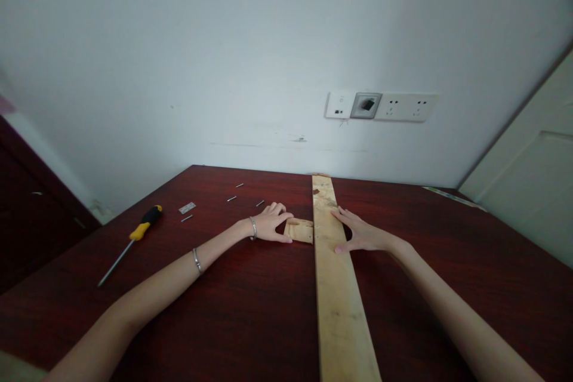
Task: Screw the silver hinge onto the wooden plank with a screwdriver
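A long pale wooden plank (339, 292) lies on the dark red tabletop, running from the near edge back to the wall. Against its left side sits a short wooden block (301, 230). My left hand (271, 223), with a bracelet at the wrist, is closed on the block's left end, thumb at the near edge and fingers at the far edge. My right hand (360, 234) touches the plank's right side with spread fingers; thumb and forefinger rest on its top face, and a gap shows between palm and plank.
On the left lie a yellow-and-black screwdriver (139, 231), a small perforated metal plate (187, 208) and several screws or nails (231, 198). A socket panel (406, 107) is on the wall behind. A flat strip (454, 197) lies at the back right near a white door (532, 155).
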`<state>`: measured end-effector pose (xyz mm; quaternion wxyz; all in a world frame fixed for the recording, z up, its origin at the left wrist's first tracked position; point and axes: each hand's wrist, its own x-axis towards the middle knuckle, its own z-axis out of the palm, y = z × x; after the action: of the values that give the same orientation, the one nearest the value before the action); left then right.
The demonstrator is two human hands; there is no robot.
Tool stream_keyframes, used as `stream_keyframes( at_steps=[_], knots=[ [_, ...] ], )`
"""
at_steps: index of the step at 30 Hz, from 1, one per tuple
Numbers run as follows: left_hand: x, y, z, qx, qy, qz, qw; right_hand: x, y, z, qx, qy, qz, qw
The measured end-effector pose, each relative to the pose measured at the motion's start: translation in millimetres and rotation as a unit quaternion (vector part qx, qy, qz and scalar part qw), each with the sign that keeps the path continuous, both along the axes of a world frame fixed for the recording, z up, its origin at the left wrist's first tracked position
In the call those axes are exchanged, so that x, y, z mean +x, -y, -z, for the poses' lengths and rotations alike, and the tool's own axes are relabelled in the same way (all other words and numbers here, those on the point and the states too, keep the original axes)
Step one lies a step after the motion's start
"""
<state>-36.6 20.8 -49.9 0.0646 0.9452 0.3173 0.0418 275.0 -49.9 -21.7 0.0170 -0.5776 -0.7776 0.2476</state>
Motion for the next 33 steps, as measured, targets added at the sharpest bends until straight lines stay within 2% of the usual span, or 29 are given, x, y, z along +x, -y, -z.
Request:
stream_keyframes(
  at_steps=[9,19,33],
  knots=[
    [2.4,2.8,2.4,0.007,0.005,-0.004,1.000,4.7,-3.0,6.8,0.008,-0.005,-0.001,1.000],
    [4.1,4.4,1.4,0.005,0.012,-0.011,1.000,-0.8,1.0,-1.4,-0.001,0.010,0.002,1.000],
    [4.8,5.2,-1.4,-0.020,-0.002,-0.014,1.000,4.3,-3.2,6.0,0.004,-0.001,0.000,1.000]
  ],
)
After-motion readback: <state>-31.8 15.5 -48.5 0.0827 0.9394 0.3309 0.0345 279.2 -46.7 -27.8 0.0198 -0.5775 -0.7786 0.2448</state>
